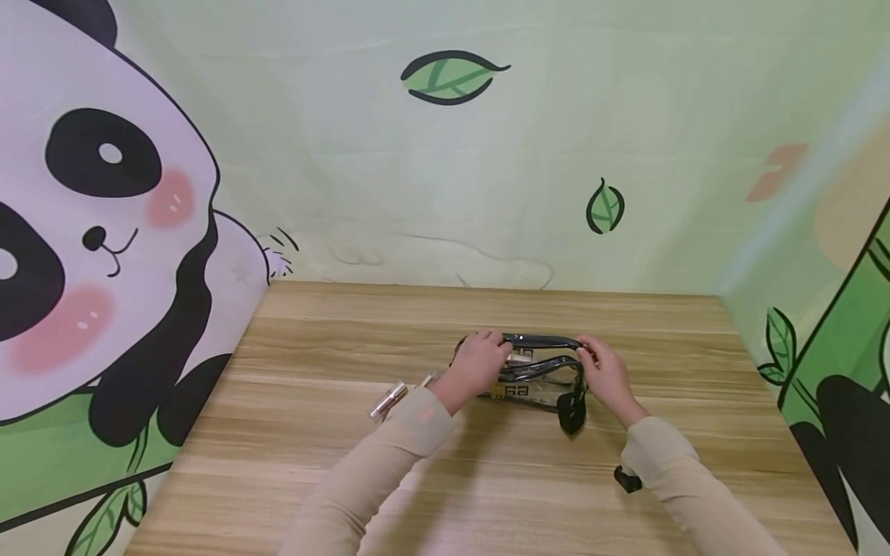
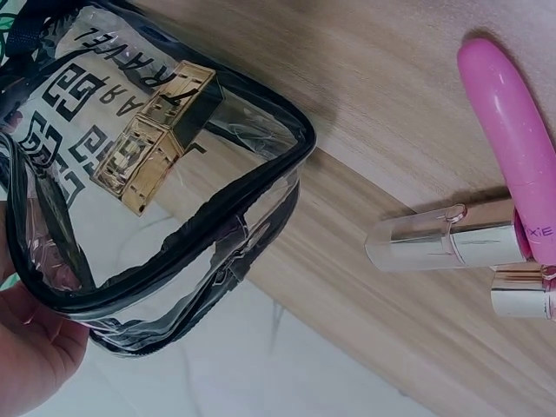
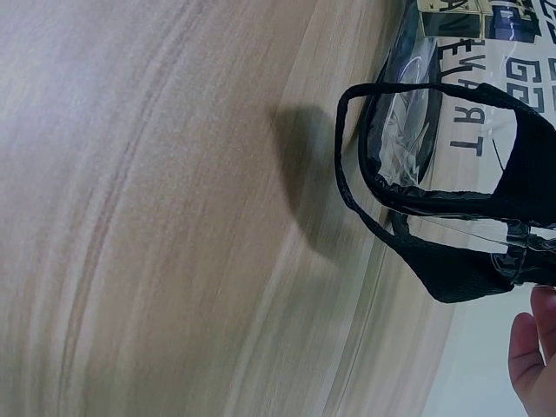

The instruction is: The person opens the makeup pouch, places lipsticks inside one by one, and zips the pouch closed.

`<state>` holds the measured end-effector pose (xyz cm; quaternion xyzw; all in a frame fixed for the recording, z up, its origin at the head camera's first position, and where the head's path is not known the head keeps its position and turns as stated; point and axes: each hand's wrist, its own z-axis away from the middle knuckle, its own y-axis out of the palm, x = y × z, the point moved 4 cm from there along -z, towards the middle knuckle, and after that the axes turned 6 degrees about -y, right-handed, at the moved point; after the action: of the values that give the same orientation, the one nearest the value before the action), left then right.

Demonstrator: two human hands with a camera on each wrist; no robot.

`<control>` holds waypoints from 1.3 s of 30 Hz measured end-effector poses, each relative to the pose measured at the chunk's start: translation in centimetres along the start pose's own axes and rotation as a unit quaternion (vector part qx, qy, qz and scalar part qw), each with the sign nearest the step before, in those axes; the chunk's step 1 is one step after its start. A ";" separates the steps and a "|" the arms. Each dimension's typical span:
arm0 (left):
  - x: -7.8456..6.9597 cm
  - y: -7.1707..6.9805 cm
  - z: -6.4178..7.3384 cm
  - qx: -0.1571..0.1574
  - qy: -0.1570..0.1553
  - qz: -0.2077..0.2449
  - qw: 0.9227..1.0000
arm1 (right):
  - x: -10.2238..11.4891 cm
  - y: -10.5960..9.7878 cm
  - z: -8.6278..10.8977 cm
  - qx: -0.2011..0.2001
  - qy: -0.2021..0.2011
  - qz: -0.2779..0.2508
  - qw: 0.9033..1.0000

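A clear cosmetic bag point(image 1: 542, 340) with black trim and printed black lettering is held over the wooden table between both hands. My left hand point(image 1: 476, 363) grips its left end, and in the left wrist view curled fingers point(image 2: 52, 343) hold the bag's edge. At the other end my right hand point(image 1: 608, 378) pinches the black trim. Some of its fingers point(image 3: 526, 347) show at the right wrist view's edge, beside the bag's black strap loop point(image 3: 343, 165). A gold box point(image 2: 156, 139) shows through the clear plastic; whether it lies inside cannot be told.
Left of the bag lie lipstick tubes point(image 1: 389, 400) with shiny silver parts, one clear-capped point(image 2: 417, 243), and a pink rounded tube point(image 2: 504, 122). A small black object point(image 1: 628, 480) shows beside my right sleeve. A panda-print backdrop point(image 1: 334, 154) stands behind the table.
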<state>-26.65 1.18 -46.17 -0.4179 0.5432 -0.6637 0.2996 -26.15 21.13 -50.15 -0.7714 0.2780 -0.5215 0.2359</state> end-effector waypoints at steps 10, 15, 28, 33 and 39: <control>0.0 0.4 -0.3 0.000 0.007 0.007 1.000 | 0.1 0.0 0.0 -0.006 -0.006 0.004 1.000; 0.0 0.5 -0.1 -0.001 0.002 0.007 1.000 | 0.1 0.0 0.0 -0.007 -0.006 0.003 1.000; 0.0 0.3 0.2 -0.024 0.008 0.007 1.000 | 0.0 0.1 0.0 0.000 -0.001 0.006 1.000; 0.1 0.4 0.2 -0.043 0.014 0.010 0.999 | 0.0 0.1 0.0 -0.001 -0.002 0.005 1.000; 0.2 0.5 0.3 -0.055 0.018 0.013 0.998 | 0.0 0.1 0.1 -0.002 -0.002 0.004 1.000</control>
<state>-26.56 0.74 -46.57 -0.4143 0.5901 -0.6360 0.2749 -26.12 21.07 -50.23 -0.7719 0.2811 -0.5186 0.2372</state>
